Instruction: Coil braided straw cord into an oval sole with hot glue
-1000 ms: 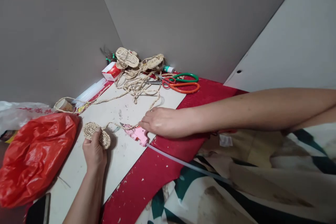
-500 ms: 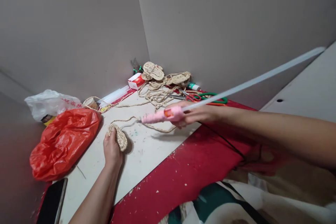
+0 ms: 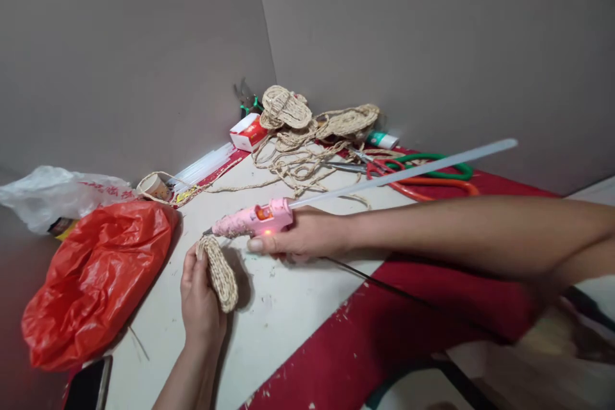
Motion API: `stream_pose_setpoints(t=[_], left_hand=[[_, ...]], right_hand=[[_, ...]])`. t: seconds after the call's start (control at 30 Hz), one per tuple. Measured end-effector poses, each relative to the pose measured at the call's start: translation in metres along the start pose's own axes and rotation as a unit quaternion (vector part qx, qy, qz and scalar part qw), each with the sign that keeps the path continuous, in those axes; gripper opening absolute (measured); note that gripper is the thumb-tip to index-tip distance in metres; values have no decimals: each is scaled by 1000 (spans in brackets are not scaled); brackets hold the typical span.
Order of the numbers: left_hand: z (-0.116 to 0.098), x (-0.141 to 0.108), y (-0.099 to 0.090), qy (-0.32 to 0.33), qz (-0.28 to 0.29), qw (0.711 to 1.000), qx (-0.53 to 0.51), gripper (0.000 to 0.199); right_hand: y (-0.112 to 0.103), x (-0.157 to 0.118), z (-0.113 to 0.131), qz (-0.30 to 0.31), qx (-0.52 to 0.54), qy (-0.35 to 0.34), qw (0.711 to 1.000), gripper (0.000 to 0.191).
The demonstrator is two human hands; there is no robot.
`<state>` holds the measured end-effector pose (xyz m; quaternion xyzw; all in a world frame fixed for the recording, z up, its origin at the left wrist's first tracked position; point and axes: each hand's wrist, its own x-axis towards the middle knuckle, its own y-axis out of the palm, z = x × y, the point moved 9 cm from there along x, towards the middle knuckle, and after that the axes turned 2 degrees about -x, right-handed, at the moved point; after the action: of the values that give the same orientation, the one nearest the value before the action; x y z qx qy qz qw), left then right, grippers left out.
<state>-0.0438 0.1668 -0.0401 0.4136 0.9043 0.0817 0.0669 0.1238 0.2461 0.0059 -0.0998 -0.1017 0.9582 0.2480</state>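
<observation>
My left hand (image 3: 198, 291) grips a small oval coil of braided straw rope (image 3: 220, 274) above the white board (image 3: 278, 320). My right hand (image 3: 307, 234) is wrapped round a pink glue gun (image 3: 250, 219), which points left with a small light glowing on its side. The gun's dark nozzle is at the upper end of the coil; whether they touch is hard to tell. A long translucent glue stick (image 3: 408, 173) sticks out of the gun's rear. The gun's handle is mostly hidden by my right hand.
A red plastic bag (image 3: 103, 275) and a phone (image 3: 89, 385) lie at left. Behind are a tape roll (image 3: 156, 187), glue sticks (image 3: 204, 170), a red-and-white box (image 3: 248, 132), straw coils (image 3: 286, 107) and scissors (image 3: 432, 170). A black cord (image 3: 384, 285) crosses the red cloth (image 3: 331, 346).
The glue gun has moved left and its nozzle has come to the coil's upper end. The glue stick points less steeply upward. The view has shifted, and the coil sits a little lower in it.
</observation>
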Motion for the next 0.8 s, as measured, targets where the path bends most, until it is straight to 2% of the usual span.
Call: stream_pose_setpoints(t=[0.1,0.2,0.3,0.37,0.43,0.6,0.8], left_hand=[[2,-3,-2,-25,-15,999,29,31],[-2,-5,-5,-14,-24,998,53,30],[-6,-7,-4,-3,-10,998,68,29],[-8,-9,-2,-3,3,997,73,26],[-9,-11,2,-1,19,997,69,22],[-13,-13,11,16,45,997,53,17],[-13,-12,10,28,52,997,59,19]], right_hand=[[-2,6,-15,1,42,26,999,48],[-7,8,-20,-11,73,-4,997,50],[-7,9,-12,-6,117,-97,988,38],[-7,7,0,3,154,-180,972,27],[-6,5,7,11,180,-230,956,23],[-8,4,10,16,164,-238,957,25],[-9,0,13,15,133,-257,957,26]])
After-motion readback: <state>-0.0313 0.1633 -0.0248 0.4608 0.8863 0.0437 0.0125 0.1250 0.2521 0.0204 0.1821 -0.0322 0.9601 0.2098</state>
